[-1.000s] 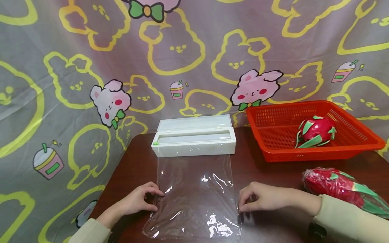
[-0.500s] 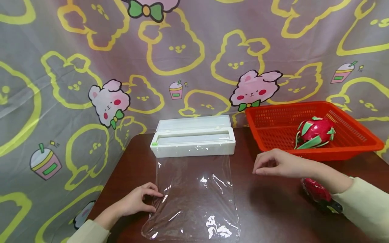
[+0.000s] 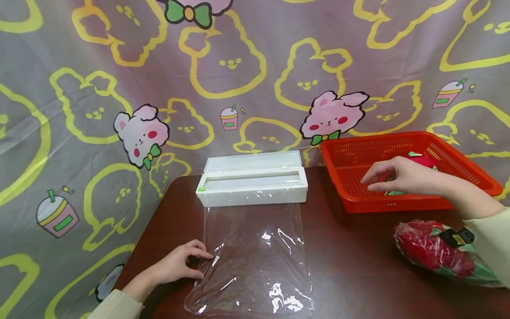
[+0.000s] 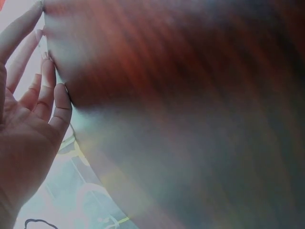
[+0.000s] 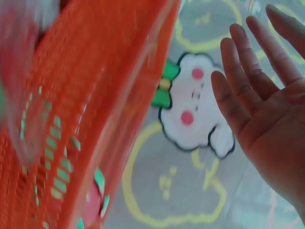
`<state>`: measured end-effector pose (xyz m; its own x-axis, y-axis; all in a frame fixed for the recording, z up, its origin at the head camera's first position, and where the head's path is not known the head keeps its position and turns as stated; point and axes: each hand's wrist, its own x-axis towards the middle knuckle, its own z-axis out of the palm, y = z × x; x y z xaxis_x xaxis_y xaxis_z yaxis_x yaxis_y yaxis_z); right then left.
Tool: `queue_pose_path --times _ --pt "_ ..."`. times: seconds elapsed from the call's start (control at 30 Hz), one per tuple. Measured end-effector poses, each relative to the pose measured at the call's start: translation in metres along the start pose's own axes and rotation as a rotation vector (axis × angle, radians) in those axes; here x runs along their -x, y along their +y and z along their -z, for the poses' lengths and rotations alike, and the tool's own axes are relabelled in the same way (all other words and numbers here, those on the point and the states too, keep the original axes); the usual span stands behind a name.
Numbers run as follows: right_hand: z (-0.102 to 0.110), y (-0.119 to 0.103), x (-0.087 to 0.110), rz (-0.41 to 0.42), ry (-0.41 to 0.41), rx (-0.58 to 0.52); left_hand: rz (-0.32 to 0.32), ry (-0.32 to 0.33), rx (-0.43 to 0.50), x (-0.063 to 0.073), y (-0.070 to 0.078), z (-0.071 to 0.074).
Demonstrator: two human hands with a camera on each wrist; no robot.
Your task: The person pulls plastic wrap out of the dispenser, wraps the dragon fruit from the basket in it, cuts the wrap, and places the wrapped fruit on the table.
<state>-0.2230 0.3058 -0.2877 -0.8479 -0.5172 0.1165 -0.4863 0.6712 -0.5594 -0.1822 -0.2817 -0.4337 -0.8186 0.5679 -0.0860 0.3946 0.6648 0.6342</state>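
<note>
A sheet of clear cling film [image 3: 255, 261] lies on the brown table, drawn out from a white cling film dispenser [image 3: 251, 196] with its lid up. My left hand [image 3: 175, 265] rests at the film's left edge, thumb and fingers apart, fingertips down on the table in the left wrist view. Above the red basket [image 3: 370, 206], my right hand [image 3: 406, 177] hovers with relaxed fingers and holds nothing. Behind it, a red dragon fruit [image 3: 426, 160] with green scales sits in the basket, partly hidden by the hand. The right wrist view shows the right palm [image 5: 281, 129] with fingers spread.
A film-wrapped dragon fruit [image 3: 416, 248] lies on the table below the right forearm, partly covered by the wrist camera [image 3: 456, 238] and sleeve. A patterned curtain [image 3: 255, 88] hangs behind the table and along its left side.
My right hand has left the film's right edge and moved up and right, over the basket. My left hand and the film have stayed in place.
</note>
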Motion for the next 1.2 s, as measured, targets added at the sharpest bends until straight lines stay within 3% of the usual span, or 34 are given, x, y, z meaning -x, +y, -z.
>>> queue_pose_path --times 0.37,0.53,0.63,0.93,1.2 --pt "0.049 0.036 -0.001 -0.13 0.055 0.189 0.003 -0.001 -0.011 0.002 0.002 0.001" --pt "0.07 0.045 -0.009 -0.24 0.07 0.2 -0.001 0.002 -0.012 0.003 0.001 0.001" --pt "0.078 0.052 -0.014 -0.262 0.075 0.188 -0.007 0.004 -0.012 0.004 0.001 0.0" --pt "0.082 0.086 -0.017 -0.324 0.06 0.227 -0.022 0.005 -0.01 0.003 0.001 -0.001" --pt "0.08 0.114 -0.016 -0.384 0.078 0.193 -0.027 0.009 0.003 0.001 -0.001 -0.001"
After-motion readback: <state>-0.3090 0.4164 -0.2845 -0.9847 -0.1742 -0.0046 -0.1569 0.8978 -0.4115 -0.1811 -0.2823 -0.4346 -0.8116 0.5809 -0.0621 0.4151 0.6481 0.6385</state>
